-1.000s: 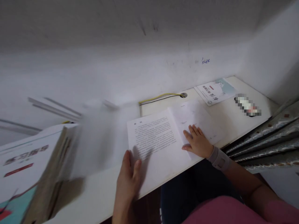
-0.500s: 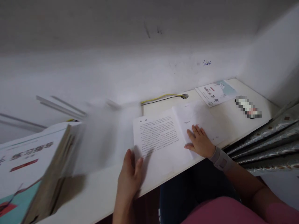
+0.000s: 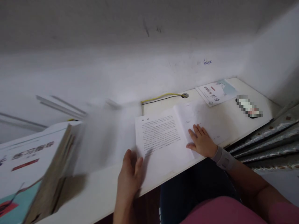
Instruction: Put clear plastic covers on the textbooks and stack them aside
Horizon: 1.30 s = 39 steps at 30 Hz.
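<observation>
Right hand (image 3: 201, 142) is lying open on white printed open pages (image 3: 158, 133) while the open left hand (image 3: 129, 178) is curving beside their edge.

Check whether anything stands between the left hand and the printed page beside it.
Nothing visible does: the left hand is right at the lower edge of the printed page, with no object between them.
</observation>
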### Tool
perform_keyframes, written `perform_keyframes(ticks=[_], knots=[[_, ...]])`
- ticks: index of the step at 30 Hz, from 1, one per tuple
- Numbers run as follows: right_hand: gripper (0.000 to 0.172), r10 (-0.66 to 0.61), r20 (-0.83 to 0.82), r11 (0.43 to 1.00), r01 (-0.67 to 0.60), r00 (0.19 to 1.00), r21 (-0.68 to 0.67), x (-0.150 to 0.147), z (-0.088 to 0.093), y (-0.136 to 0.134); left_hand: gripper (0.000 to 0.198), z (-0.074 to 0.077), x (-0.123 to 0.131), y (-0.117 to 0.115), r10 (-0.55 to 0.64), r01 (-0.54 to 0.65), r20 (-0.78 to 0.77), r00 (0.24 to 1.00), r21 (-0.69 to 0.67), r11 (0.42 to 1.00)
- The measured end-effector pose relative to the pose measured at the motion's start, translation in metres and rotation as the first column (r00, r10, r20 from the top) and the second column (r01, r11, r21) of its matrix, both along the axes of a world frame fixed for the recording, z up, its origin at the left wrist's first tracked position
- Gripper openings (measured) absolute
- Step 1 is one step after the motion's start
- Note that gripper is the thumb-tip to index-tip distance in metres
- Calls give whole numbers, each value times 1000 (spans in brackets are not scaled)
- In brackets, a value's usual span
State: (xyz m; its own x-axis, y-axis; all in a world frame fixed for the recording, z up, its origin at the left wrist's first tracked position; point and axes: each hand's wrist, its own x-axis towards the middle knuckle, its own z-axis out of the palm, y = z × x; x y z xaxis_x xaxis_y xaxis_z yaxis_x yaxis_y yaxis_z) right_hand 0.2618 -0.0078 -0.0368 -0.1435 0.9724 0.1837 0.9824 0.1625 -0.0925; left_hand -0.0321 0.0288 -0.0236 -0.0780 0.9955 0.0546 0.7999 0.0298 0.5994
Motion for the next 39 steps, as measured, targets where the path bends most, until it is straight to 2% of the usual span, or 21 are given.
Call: perform_keyframes(ticks=[4, 7, 9, 13, 16, 19, 23, 25, 27, 28, 30, 32, 34, 35, 37, 39], knots=[[73, -13, -13, 1000, 13, 1000, 2, -2, 3, 0, 56, 1, 1, -2, 81, -79, -46, 996, 50, 996], [63, 9, -21, 999, -8, 1000, 33, -10, 12, -3, 49, 2, 3, -5, 129, -112, -204, 970, 93, 989], [53, 74, -19, 996, -73, 997, 59, -18, 18, -7, 47, 5, 6, -6, 130, -110, -305, 943, 83, 990], [45, 197, -17, 979, -196, 980, 52, -30, 18, -15, 44, 17, 12, -8, 91, -117, -435, 896, -33, 993], [46, 202, -21, 978, -201, 979, 50, -31, 9, -19, 44, 29, 17, -10, 58, -156, -487, 872, -164, 974], [47, 209, -27, 977, -207, 978, 58, -29, 2, -20, 45, 34, 18, -10, 60, -189, -468, 881, -232, 954], [47, 215, -51, 975, -211, 975, 67, -27, -1, -19, 42, 27, 12, -7, 70, -151, -345, 936, -214, 965], [47, 216, -60, 975, -212, 975, 72, -28, -3, -19, 39, 25, 8, -5, 43, -83, -198, 979, -197, 977], [47, 216, -72, 975, -211, 974, 73, -28, -6, -19, 39, 28, 8, -5, 32, -24, 38, 999, -190, 981], [47, 217, -85, 975, -212, 972, 71, -29, -7, -19, 38, 33, 10, -5, 47, -12, 177, 983, -193, 981], [47, 224, -137, 974, -218, 965, 56, -29, -7, -18, 35, 48, 20, -3, 95, -9, 431, 897, -198, 980], [48, 225, -248, 974, -226, 942, 23, -26, -6, -15, 33, 70, 37, 0, 81, 19, 576, 813, -165, 986], [53, 193, -443, 976, -218, 875, -5, -19, 0, -10, 30, 95, 61, 6, -16, 78, 604, 797, -76, 994], [57, 167, -560, 977, -212, 811, -16, -14, 4, -7, 29, 107, 75, 10, -86, 129, 590, 803, -31, 991], [63, 107, -772, 978, -205, 626, -31, -2, 15, 1, 26, 131, 105, 17, -243, 248, 512, 824, 60, 967], [67, 43, -901, 971, -232, 433, -65, 12, 30, 10, 26, 148, 138, 24, -400, 379, 396, 827, 134, 916]])
